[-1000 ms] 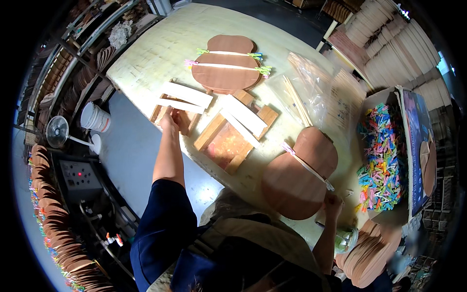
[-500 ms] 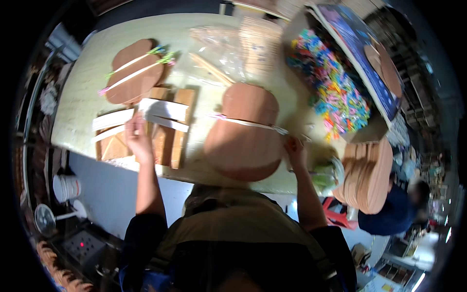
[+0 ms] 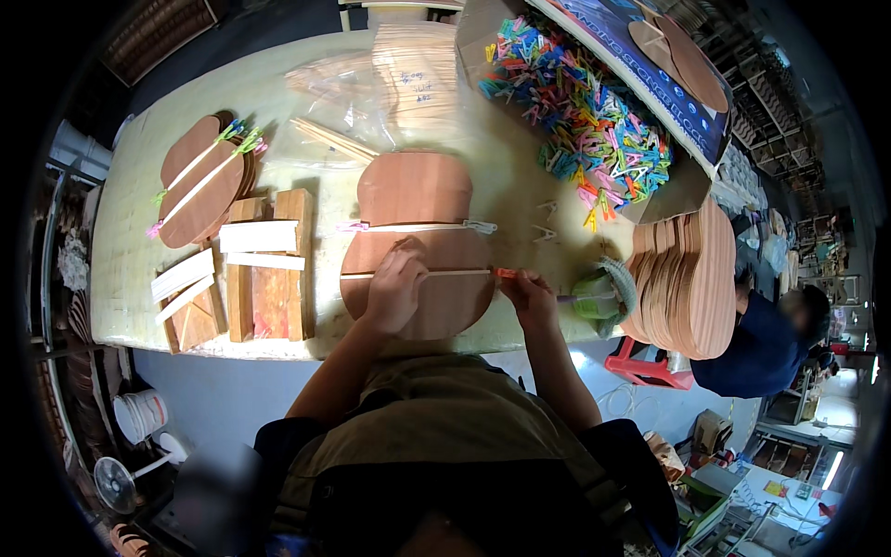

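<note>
Since half a second ago your left hand [image 3: 394,288] has left the pale strips on the wooden blocks [image 3: 269,278] and come over to the guitar-shaped wooden plate [image 3: 418,246] at the near edge of the desk [image 3: 139,176]. It now lies flat on the plate's lower half, fingers curled down over a thin pale brace strip [image 3: 459,272] that runs across it; the hand presses rather than grips. Your right hand [image 3: 527,290] has stayed at the plate's right rim, fingers pinched shut on a small orange clip [image 3: 504,274] at the end of that strip. A second strip crosses the plate's waist, clipped at both ends.

At the far right corner an open cardboard box [image 3: 691,172] is heaped with coloured clips [image 3: 594,121], and a few lie loose on the desk beside it. A clear plastic bag [image 3: 353,93] at the far edge holds thin wooden pieces. Near the left edge lies another wooden plate [image 3: 200,181], already strapped with strips and clips. A stack of plates [image 3: 682,278] stands off the right edge, just beside a green tape roll [image 3: 599,297].
</note>
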`<move>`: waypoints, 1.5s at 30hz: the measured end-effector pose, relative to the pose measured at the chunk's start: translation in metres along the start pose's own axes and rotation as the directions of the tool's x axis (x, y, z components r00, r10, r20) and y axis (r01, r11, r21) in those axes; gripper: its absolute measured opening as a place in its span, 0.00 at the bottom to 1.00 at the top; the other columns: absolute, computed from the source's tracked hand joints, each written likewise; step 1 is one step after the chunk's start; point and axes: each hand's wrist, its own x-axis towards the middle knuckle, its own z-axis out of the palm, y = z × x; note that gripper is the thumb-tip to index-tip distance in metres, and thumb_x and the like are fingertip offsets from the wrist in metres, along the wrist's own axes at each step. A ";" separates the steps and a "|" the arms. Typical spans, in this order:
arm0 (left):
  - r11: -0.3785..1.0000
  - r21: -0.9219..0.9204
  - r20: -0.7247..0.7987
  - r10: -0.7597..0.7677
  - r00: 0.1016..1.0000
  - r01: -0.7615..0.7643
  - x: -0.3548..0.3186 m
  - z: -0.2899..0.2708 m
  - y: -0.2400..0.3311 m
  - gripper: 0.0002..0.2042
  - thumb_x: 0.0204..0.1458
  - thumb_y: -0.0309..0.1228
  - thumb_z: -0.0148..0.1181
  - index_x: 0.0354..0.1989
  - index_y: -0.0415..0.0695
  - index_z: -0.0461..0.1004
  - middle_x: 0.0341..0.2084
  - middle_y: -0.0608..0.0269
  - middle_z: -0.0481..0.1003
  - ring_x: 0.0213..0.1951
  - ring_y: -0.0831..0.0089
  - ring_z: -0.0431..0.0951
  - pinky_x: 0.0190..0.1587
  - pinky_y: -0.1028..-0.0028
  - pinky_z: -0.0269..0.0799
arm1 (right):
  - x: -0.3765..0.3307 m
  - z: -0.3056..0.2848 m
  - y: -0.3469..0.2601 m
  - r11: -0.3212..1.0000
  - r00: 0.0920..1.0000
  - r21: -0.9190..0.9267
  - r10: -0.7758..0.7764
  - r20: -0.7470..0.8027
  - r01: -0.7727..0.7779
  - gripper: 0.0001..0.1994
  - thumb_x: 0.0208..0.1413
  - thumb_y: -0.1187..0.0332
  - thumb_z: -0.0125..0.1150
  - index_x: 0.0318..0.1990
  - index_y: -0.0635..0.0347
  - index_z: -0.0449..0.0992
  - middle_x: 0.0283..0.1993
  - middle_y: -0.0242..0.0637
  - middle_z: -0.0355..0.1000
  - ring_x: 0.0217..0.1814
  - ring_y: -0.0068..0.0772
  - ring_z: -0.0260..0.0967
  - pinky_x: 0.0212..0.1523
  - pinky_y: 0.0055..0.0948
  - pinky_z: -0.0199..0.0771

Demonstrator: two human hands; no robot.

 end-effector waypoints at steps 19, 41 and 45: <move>0.998 -0.036 -0.023 -0.053 0.998 0.052 -0.007 0.007 -0.005 0.02 0.42 0.22 0.56 0.24 0.42 0.69 0.32 0.57 0.71 0.39 0.57 0.72 0.47 0.63 0.68 | 0.115 -0.010 -0.051 -0.359 0.595 -0.792 -0.525 0.609 0.494 0.14 0.49 0.69 0.59 0.45 0.57 0.73 0.25 0.42 0.71 0.28 0.43 0.71 0.30 0.34 0.69; 0.998 -0.003 -0.147 0.064 0.987 -0.065 -0.011 0.008 -0.016 0.07 0.37 0.23 0.54 0.28 0.40 0.70 0.32 0.54 0.70 0.40 0.57 0.71 0.47 0.66 0.67 | 0.075 0.234 0.041 0.340 0.574 -0.578 0.126 0.809 0.742 0.09 0.45 0.69 0.65 0.33 0.62 0.79 0.26 0.32 0.73 0.29 0.25 0.69 0.31 0.25 0.69; 0.937 -0.082 0.126 -0.327 0.937 0.338 -0.032 0.036 -0.028 0.10 0.45 0.21 0.50 0.37 0.39 0.72 0.41 0.53 0.70 0.45 0.58 0.70 0.48 0.66 0.66 | 0.038 0.270 0.101 0.563 0.659 -0.747 0.417 0.626 0.353 0.07 0.49 0.69 0.63 0.35 0.61 0.79 0.24 0.26 0.71 0.23 0.14 0.63 0.21 0.18 0.63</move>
